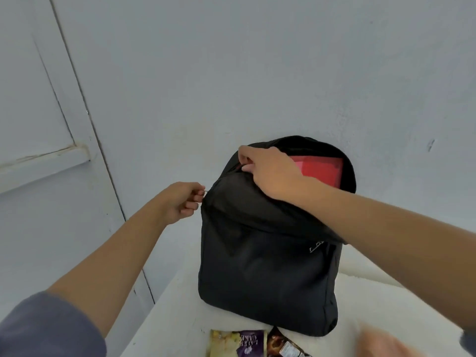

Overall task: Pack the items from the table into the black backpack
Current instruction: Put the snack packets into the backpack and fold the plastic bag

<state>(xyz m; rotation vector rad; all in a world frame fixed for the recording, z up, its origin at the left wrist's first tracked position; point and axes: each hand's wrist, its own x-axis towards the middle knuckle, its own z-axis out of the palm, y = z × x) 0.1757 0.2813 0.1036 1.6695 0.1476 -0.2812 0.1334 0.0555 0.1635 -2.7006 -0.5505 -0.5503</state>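
While under backpack (pixel 257 266), white table (pixel 177 318), wall (pixel 283 60).

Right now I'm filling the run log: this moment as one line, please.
left hand: pinches zipper pull | right hand: grips backpack opening edge | inside: red flat item | on table: purple packet, dark packet

A person in a top of plain slate-grey cloth. The left sleeve (pixel 43 328) looks soft and a little rumpled, and ends near the elbow in a rounded edge. Below it the left forearm (pixel 108 269) is bare down to the left hand (pixel 180 202). The right forearm (pixel 386 220) and right hand (pixel 270 173) are bare as well; only a sliver of the right sleeve (pixel 470 341), the same grey, shows at the edge of view
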